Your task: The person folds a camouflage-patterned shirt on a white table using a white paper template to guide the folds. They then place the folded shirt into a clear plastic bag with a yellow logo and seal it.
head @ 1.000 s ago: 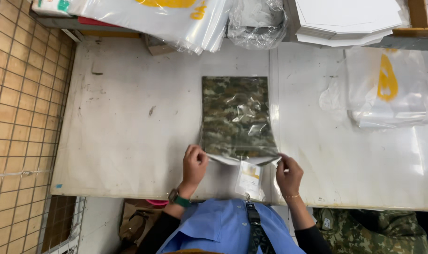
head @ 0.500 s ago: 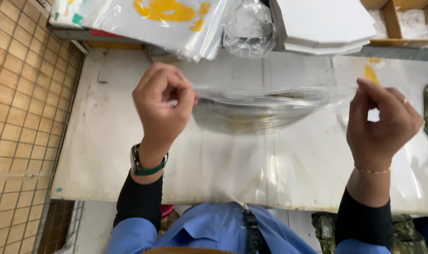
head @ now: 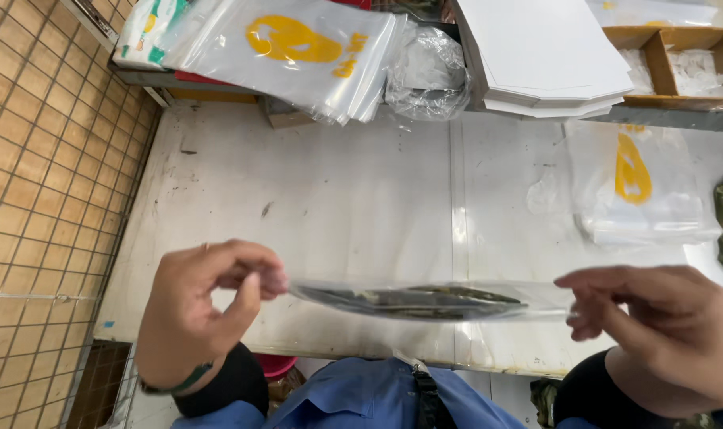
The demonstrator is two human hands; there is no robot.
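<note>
I hold a clear plastic bag with a folded camouflage garment inside, seen edge-on and level above the near edge of the white table. My left hand pinches the bag's left end between thumb and fingers. My right hand pinches the right end. The bag is stretched flat between both hands, off the table surface.
A stack of clear bags with yellow prints lies at the back left, crumpled plastic beside it, white card sheets to the right. More printed bags lie at the right. A cardboard box sits far right. Tiled floor lies left.
The bagged garment lay flat on the table a second ago; both hands lifted it and turned it edge-on, and now hold it lower and closer to my body than half a second ago.
</note>
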